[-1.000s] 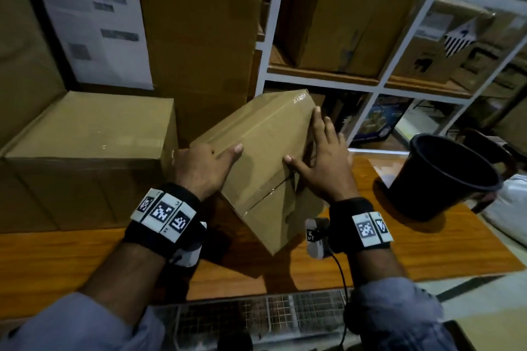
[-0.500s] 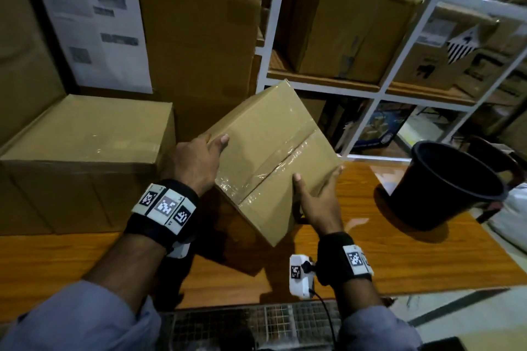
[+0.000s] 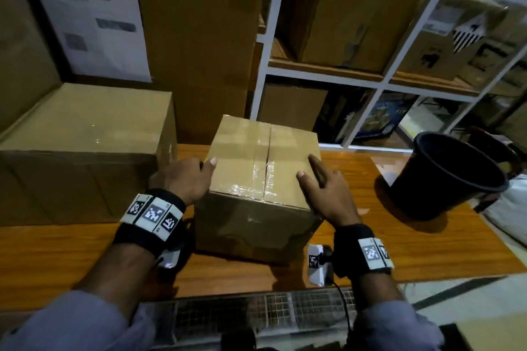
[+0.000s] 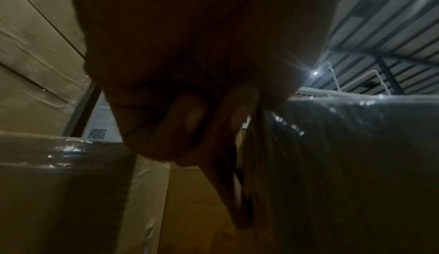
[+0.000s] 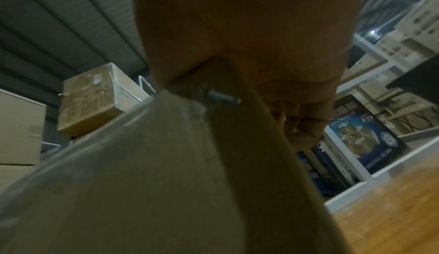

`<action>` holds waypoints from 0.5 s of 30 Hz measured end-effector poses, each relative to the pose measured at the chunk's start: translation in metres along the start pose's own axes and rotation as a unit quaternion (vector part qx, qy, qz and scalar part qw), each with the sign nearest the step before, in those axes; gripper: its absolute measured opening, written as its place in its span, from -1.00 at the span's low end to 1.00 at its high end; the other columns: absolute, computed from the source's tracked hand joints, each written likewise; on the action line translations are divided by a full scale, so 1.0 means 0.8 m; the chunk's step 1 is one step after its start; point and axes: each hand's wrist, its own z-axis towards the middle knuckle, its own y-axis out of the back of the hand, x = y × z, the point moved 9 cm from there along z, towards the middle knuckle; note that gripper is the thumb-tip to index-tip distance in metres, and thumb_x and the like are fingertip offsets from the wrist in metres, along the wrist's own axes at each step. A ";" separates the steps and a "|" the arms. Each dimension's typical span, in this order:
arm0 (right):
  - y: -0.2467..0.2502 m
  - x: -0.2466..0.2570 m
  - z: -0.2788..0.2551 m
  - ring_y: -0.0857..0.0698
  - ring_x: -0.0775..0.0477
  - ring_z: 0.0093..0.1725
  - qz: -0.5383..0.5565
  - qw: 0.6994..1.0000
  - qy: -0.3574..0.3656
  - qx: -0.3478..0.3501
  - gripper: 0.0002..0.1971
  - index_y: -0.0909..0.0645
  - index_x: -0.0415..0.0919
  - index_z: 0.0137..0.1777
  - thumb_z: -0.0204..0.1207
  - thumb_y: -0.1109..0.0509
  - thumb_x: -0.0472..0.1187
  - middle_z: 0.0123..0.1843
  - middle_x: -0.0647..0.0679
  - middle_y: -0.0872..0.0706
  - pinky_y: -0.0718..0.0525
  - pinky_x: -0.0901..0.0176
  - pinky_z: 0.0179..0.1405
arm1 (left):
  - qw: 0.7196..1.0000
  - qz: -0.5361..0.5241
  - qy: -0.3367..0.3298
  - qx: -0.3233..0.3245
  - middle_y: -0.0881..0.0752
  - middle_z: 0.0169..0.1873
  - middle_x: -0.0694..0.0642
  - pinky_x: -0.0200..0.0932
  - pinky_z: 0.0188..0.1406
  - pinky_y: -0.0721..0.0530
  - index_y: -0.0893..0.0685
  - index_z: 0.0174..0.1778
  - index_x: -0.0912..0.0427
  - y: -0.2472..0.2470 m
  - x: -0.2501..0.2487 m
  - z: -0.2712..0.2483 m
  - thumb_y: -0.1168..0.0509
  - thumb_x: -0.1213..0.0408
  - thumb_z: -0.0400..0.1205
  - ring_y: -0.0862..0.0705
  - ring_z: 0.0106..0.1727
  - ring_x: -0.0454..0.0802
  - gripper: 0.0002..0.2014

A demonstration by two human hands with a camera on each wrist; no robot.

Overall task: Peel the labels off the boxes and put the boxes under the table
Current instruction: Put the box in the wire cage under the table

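Taped cardboard box (image 3: 258, 162): on counter (image 3: 399, 251), squarely between left hand (image 3: 182, 179) and right hand (image 3: 328, 196); seam runs away from both. Hands spread flat, pressing opposite sides.

A taped carton (image 3: 262, 168) is set on the wooden table (image 3: 399, 251). A larger carton (image 3: 79, 134) is placed just to its left, and a bucket (image 3: 447, 177) well apart to its right. A shelving rack (image 3: 382, 85) is seen behind, at the far side.
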 end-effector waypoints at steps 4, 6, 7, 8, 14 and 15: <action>-0.007 0.002 0.009 -0.53 -0.31 0.53 -0.022 0.999 0.010 0.037 -0.26 -0.13 0.42 0.78 0.60 -0.21 0.41 0.58 -0.19 -0.52 -0.56 -0.28 0.52 | 0.982 -0.168 -0.037 0.074 -0.35 0.69 0.24 0.20 0.57 -0.35 -0.02 0.83 -0.09 0.000 -0.031 -0.010 0.00 0.06 0.90 -0.36 0.63 0.31 -0.45; -0.011 0.003 0.016 -0.54 -0.29 0.54 -0.030 0.998 0.009 0.049 -0.24 -0.08 0.41 0.78 0.57 -0.13 0.40 0.63 -0.19 -0.54 -0.55 -0.32 0.53 | 0.970 -0.215 -0.067 0.089 -0.30 0.74 0.17 0.11 0.54 -0.35 0.08 0.83 -0.27 0.000 -0.043 0.003 -0.01 0.11 0.89 -0.43 0.54 0.26 -0.40; -0.012 0.004 0.017 -0.53 -0.30 0.56 -0.037 0.998 0.005 0.052 -0.27 -0.06 0.40 0.79 0.60 -0.10 0.38 0.66 -0.19 -0.53 -0.52 -0.32 0.56 | 0.968 -0.221 -0.083 0.085 -0.32 0.74 0.12 0.09 0.48 -0.39 0.01 0.81 -0.34 -0.001 -0.046 0.010 0.00 0.09 0.88 -0.51 0.46 0.21 -0.42; -0.013 0.006 0.016 -0.51 -0.32 0.60 -0.038 0.998 0.002 0.055 -0.30 -0.05 0.38 0.80 0.66 -0.08 0.36 0.70 -0.18 -0.50 -0.48 -0.30 0.60 | 0.970 -0.214 -0.091 0.076 -0.33 0.74 0.08 0.07 0.47 -0.41 -0.08 0.79 -0.39 -0.004 -0.045 0.017 0.01 0.06 0.87 -0.54 0.44 0.20 -0.45; -0.014 0.008 0.004 -0.48 -0.31 0.65 0.022 0.998 -0.027 0.052 -0.19 -0.05 0.44 0.79 0.58 -0.20 0.56 0.77 -0.09 -0.42 -0.48 -0.19 0.59 | 0.974 -0.192 -0.100 0.059 -0.41 0.71 0.14 -0.04 0.24 -0.41 -0.08 0.80 -0.38 -0.017 -0.038 0.028 -0.05 -0.23 0.83 -0.52 0.56 0.28 -0.41; -0.013 0.008 0.003 -0.48 -0.30 0.65 0.028 0.998 -0.028 0.049 -0.17 -0.05 0.45 0.79 0.56 -0.22 0.57 0.77 -0.07 -0.42 -0.48 -0.18 0.59 | 0.975 -0.191 -0.100 0.059 -0.41 0.71 0.14 -0.05 0.23 -0.42 -0.07 0.80 -0.39 -0.017 -0.037 0.028 -0.05 -0.26 0.81 -0.52 0.56 0.28 -0.39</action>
